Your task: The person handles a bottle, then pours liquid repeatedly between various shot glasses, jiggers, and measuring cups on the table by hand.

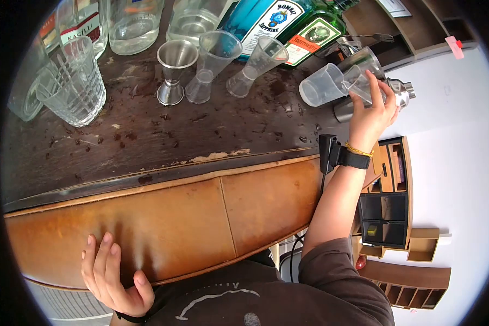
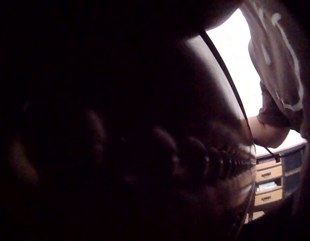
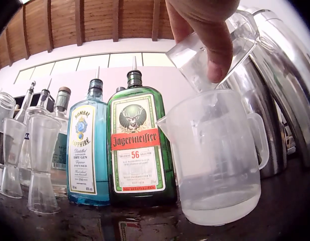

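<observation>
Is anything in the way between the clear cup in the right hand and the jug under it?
Nothing visible. In the right wrist view, the right hand holds the clear cup tilted just above the open jug; whether they touch is unclear. The green bottle stands left of the jug and steel containers right, neither between.

Glossy clear cup [image 3: 191,63] in the right hand [image 1: 374,111], cloudy plastic jug [image 3: 215,150] beneath. Smooth leather-look padding [image 1: 174,217] by the left hand [image 1: 117,277].

A bar, judging by its padded counter edge [image 1: 174,217], liquor bottles [image 1: 316,39], jiggers [image 1: 177,55] and metal shaker [image 1: 402,93].
</observation>
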Tool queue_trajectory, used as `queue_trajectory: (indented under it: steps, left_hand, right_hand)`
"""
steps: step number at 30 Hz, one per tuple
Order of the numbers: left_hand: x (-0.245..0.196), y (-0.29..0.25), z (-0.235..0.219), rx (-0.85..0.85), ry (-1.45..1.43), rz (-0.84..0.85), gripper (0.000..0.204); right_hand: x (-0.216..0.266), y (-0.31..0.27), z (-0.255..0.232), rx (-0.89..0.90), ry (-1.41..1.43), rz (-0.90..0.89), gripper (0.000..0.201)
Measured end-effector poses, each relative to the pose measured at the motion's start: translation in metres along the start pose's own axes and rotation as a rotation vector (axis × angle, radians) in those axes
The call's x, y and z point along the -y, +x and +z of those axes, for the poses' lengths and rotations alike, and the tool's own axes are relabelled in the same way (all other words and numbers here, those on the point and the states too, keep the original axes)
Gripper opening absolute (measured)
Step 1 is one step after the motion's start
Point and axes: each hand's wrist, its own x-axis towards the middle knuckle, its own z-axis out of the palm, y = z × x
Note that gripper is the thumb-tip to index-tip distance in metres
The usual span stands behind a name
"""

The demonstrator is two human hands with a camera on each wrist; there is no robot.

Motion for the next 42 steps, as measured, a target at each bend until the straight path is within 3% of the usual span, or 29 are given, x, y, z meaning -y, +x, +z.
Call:
queue_trajectory:
  steps: [18, 21, 24, 26, 30, 36, 42]
  left_hand:
    - [-0.007, 0.004, -0.003, 0.006, 0.022, -0.043, 0.039]
    - [-0.008, 0.007, -0.002, -0.012, 0.012, -0.038, 0.039]
    - [-0.011, 0.009, -0.002, -0.025, 0.022, -0.047, 0.038]
    - [-0.014, 0.012, -0.002, -0.048, 0.036, -0.059, 0.038]
    - [-0.017, 0.013, 0.0, -0.069, 0.034, -0.072, 0.036]
    - [-0.021, 0.012, 0.0, -0.07, 0.088, -0.098, 0.032]
    - [-0.026, 0.017, 0.0, -0.086, 0.122, -0.119, 0.032]
  right_hand:
    - [0.01, -0.006, 0.001, 0.033, -0.012, 0.158, 0.059]
    - [0.015, -0.005, 0.0, -0.093, 0.024, 0.227, 0.059]
    - [0.027, -0.001, -0.011, -0.173, 0.285, 0.251, 0.058]
    - [0.04, -0.002, -0.018, -0.12, 0.714, 0.489, 0.054]
    - [0.056, -0.01, -0.007, 0.061, 1.111, 0.464, 0.048]
    - [0.085, -0.023, -0.004, 0.291, 0.974, 0.422, 0.056]
    - [0.088, -0.027, 0.008, 0.286, 1.043, 0.386, 0.057]
